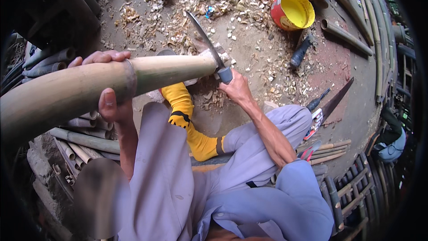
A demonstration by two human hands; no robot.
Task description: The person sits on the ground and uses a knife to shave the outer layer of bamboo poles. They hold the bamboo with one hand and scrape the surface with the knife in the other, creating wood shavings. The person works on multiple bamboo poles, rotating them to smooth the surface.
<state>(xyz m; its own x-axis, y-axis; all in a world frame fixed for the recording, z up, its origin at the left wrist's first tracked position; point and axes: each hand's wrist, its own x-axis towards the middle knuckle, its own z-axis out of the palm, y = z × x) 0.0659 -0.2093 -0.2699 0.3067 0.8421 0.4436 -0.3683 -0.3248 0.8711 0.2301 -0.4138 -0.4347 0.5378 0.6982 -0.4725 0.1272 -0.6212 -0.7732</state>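
Note:
A thick bamboo pole [98, 80] reaches from the left edge to the middle of the view, and its pale end looks shaved. My left hand [117, 109] grips it near a node, thumb on the near side and fingertips showing over the far side. In my right hand [237, 90] is a curved knife [206, 39], held by its grey handle. Its blade points up and to the left, crossing right at the pole's tip; whether it touches the bamboo I cannot tell. Below the pole's shaved end are my feet in yellow socks [203, 143].
Wood chips [240, 6] litter the ground ahead. A red bucket with a yellow inside [292, 11] stands at the far right, near a dark cylindrical tool [302, 52]. A saw [336, 100] lies by my right knee. Cut bamboo [84, 140] is stacked at left; a person [392, 143] is at far right.

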